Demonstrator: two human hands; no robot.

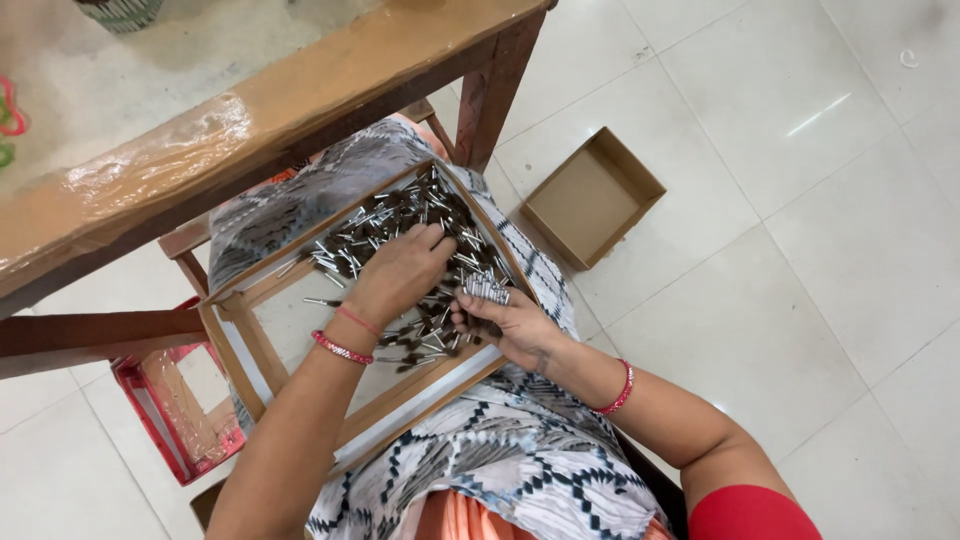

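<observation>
A wooden-framed tray [228,330] rests on my lap, filled with several small dark pieces with silver metal pins [385,215]. My left hand [400,270] lies palm down on the pile in the middle of the tray, fingers curled into the pieces. My right hand [505,320] is at the tray's right edge, palm up, gripping a neat bundle of the pinned pieces [487,290]. Red bangles sit on both wrists.
A wooden table [250,110] covered in clear plastic stands just beyond the tray, its leg [495,85] close by. An open brown cardboard box [592,197] lies on the white tiled floor to the right. A red plastic-wrapped frame [175,410] sits at lower left.
</observation>
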